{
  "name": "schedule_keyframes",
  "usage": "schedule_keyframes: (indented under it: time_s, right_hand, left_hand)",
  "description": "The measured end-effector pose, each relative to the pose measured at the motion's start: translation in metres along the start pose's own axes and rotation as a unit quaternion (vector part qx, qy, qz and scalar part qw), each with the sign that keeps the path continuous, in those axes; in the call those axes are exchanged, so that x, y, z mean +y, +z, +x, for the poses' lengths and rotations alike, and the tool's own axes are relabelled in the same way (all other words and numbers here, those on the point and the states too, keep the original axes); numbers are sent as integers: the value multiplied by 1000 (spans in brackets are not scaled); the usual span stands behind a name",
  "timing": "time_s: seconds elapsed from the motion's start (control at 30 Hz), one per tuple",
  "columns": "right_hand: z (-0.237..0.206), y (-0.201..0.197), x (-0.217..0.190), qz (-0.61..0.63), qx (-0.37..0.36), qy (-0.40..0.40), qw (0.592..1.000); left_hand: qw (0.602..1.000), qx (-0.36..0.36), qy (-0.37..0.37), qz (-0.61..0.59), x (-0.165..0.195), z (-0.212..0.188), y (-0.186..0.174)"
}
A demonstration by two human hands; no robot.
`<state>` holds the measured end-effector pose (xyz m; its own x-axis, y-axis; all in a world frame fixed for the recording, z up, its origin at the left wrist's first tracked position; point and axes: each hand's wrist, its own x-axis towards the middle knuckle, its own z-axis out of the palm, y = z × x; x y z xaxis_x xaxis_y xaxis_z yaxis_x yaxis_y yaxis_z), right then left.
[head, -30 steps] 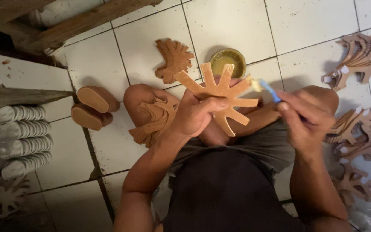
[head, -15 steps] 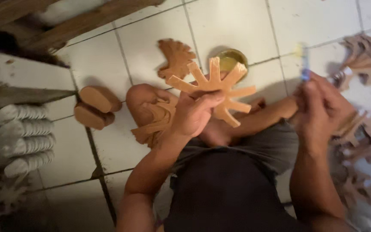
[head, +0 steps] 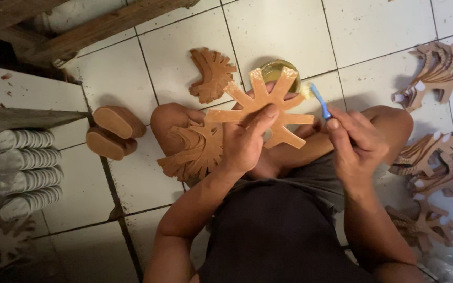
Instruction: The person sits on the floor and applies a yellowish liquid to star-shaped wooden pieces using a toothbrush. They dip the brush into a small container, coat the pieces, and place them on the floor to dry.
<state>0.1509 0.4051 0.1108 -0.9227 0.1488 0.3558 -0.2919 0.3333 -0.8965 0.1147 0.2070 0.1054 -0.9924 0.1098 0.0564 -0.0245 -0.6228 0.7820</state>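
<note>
The left hand (head: 245, 141) pinches a flat, tan, many-armed leather cut-out (head: 263, 107) above the lap; it looks light and floppy, best gripped centrally. The right hand (head: 355, 144) clasps a blue-handled brush (head: 318, 100).

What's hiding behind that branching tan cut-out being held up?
Behind the tan cut-out, held in the left hand, a round yellowish tin on the tiled floor peeks out above its arms. The tin's lower part and its contents are covered. The right hand holds a blue-handled brush beside it.
</note>
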Motion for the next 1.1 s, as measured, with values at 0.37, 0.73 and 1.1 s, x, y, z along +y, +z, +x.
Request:
schedule_keyframes:
  time_s: [0.37,0.73,1.1]
  right_hand:
    - [-6,-15,13,-25,-29,55,998]
    - [37,58,172,-326,-183,-16,927]
    - [29,-6,191,-443,-285,-98,845]
  left_hand:
    - [999,34,-26,10,3,2,-3]
    - [972,88,-123,-182,-7,-9,-51]
    - [994,74,9,-79,5,4,-49]
